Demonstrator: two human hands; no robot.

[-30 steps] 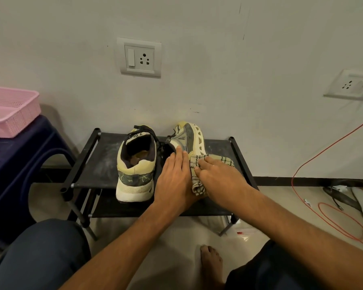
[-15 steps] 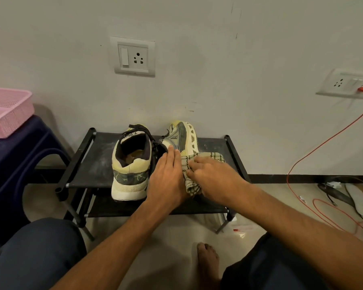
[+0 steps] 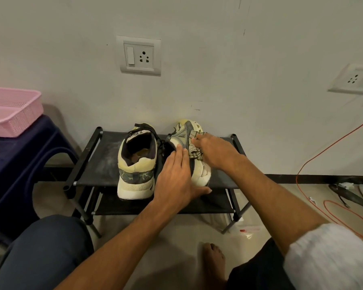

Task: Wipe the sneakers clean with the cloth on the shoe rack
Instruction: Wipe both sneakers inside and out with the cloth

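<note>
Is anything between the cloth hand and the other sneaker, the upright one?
Yes: the left hand and the tipped sneaker it steadies lie between the right hand with the cloth and the upright sneaker.

- The rack (image 3: pixel 101 164) stands on the floor, against the wall.
- The left shoe (image 3: pixel 135 164) and the right shoe (image 3: pixel 201 174) sit side by side on its top shelf, toes to the wall.
- The right shoe is tipped on its side.
- The left hand (image 3: pixel 174 176) rests on the right shoe, near the heel.
- The right hand (image 3: pixel 214 151) holds the cloth (image 3: pixel 194 151) on that shoe, just right of the left hand.
- A stool (image 3: pixel 19 155) stands left of the rack, with a basket (image 3: pixel 11 111) on it.
- A socket (image 3: pixel 139 55) is on the wall above the shoes.
- A foot (image 3: pixel 214 260) is on the floor in front of the rack.
</note>
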